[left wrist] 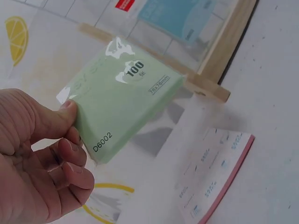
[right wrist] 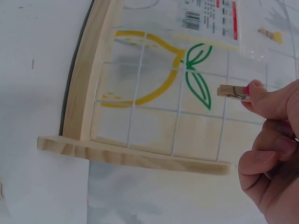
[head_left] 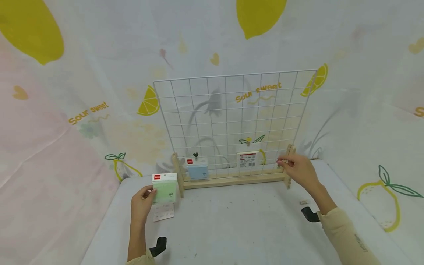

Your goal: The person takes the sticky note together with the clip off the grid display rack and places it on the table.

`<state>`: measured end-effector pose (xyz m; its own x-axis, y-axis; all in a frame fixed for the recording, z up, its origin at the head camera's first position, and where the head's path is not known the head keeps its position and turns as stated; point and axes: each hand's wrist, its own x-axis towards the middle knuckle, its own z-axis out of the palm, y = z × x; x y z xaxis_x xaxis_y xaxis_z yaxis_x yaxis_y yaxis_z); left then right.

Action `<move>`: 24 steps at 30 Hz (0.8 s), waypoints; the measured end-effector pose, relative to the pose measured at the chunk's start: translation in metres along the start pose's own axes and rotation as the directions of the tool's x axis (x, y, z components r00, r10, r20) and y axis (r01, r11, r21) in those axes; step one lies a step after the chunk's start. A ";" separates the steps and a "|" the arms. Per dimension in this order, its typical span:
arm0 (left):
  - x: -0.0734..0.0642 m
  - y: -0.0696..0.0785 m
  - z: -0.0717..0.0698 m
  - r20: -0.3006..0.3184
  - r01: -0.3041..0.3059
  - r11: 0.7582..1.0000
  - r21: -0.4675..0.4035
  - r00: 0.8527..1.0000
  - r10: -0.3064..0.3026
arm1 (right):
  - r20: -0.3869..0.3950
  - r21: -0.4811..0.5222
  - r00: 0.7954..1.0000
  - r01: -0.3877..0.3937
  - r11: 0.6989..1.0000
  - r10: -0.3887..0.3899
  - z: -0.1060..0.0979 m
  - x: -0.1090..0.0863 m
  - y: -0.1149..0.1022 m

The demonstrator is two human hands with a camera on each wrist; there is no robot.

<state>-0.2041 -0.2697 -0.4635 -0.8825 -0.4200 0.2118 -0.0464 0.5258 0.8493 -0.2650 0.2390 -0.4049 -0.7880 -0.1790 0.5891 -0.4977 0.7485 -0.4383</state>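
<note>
My left hand [head_left: 141,204] pinches the edge of a green sticky note pack [left wrist: 126,102] in clear wrapping, marked 100, held left of the grid rack's wooden foot. Between thumb and fingertip, my right hand [head_left: 299,171] pinches a small wooden clothespin [right wrist: 232,91] close before the lower right of the white wire grid [head_left: 232,117]. A blue sticky note pack [head_left: 198,171] is clipped low on the grid's left side. Right of it, another pack [head_left: 247,160] hangs with its barcoded back facing out, under a clip [right wrist: 270,34].
The grid stands in a wooden base [head_left: 232,182] on a white table [head_left: 228,224]. Below the green pack lies a pink-edged printed pad [left wrist: 217,175]. A small wooden clothespin [head_left: 303,202] lies near my right wrist. Lemon-print cloth [head_left: 99,66] hangs behind.
</note>
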 end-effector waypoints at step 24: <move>-0.008 -0.048 -0.022 0.014 0.091 0.974 0.206 0.995 -0.096 | 0.293 -0.150 0.900 -0.292 0.945 0.324 0.006 -0.072 0.078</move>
<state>-0.1842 -0.3075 -0.4950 -0.8805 -0.4580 0.1226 -0.2218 0.6264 0.7473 -0.2496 0.3064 -0.4853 -0.9763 -0.1053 0.1892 -0.1860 0.8550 -0.4841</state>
